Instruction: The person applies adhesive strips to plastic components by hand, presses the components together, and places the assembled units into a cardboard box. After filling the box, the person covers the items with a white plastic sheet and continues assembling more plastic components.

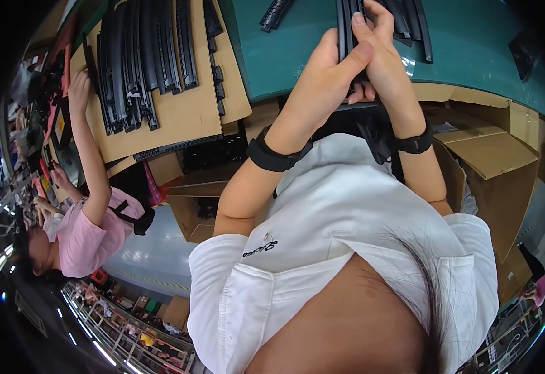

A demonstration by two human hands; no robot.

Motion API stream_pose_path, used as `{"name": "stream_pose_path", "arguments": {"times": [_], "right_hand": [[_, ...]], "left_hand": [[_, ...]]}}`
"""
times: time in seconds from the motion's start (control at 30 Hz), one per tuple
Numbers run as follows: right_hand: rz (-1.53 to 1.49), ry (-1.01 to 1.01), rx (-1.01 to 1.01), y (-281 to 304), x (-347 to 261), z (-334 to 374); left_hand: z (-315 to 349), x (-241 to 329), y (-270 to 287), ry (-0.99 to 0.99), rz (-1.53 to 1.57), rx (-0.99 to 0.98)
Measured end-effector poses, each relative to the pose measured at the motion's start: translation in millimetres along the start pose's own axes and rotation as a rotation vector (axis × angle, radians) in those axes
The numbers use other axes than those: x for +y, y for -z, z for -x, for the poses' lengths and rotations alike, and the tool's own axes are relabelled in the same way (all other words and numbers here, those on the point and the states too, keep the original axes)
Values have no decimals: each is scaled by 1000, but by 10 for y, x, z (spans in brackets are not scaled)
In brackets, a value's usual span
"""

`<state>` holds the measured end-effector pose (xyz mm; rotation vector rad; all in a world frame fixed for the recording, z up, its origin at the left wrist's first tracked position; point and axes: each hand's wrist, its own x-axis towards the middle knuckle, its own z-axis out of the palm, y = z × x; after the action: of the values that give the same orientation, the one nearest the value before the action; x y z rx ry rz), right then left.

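I'm watching the wearer's left hand [329, 70] and right hand [386, 57] closing together around a long black strip [345, 31], which is standing between them near the front edge of the green worktop [285, 65] and running out past the top of the view. The left thumb is lying up against the right hand, while the right thumb is pressing near the strip; some fingertips are curling underneath, and I can't tell which hand they belong to. Black wristbands [278, 153] are circling both wrists. More dark strips [417, 28] are lying just to the right on the worktop. To the left, a co-worker in pink [98, 240] is reaching toward a row of black strips [141, 56] resting on cardboard [194, 118].
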<state>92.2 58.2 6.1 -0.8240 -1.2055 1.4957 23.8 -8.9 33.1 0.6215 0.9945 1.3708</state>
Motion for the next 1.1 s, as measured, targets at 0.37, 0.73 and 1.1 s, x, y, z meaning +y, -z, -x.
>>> {"name": "stream_pose_path", "arguments": {"times": [0.37, 0.73, 1.1], "right_hand": [[-1347, -560, -440, 504, -205, -188], [-1018, -542, -121, 870, -305, -385], [-1016, -590, -145, 884, -304, -422]], "left_hand": [[79, -1, -25, 256, 78, -276], [-89, -527, 241, -727, -1373, 248], [-71, -673, 207, -747, -1425, 360]]}}
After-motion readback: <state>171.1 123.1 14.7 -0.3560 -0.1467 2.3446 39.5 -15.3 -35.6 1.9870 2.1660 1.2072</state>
